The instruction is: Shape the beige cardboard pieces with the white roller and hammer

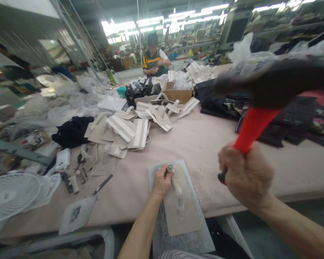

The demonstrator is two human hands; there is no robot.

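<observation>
My right hand (244,176) is wrapped round the red handle of a hammer (255,126), whose dark head is raised and blurred at the upper right. Down at the front edge of the table, my left hand (163,181) pinches a short metal punch (170,168) upright near the top end of a beige panel (187,219). A pale strap (179,192) runs along that panel. Beneath the panel lies a flat grey board (202,237), which reaches over the table edge.
Beige panels with white strips (142,133) are heaped mid-table, near a cardboard box (179,96). Black pieces (275,126) lie right. At left are a white fan (13,194), small tools (74,181) and plastic bags. A person (153,59) sits across the table.
</observation>
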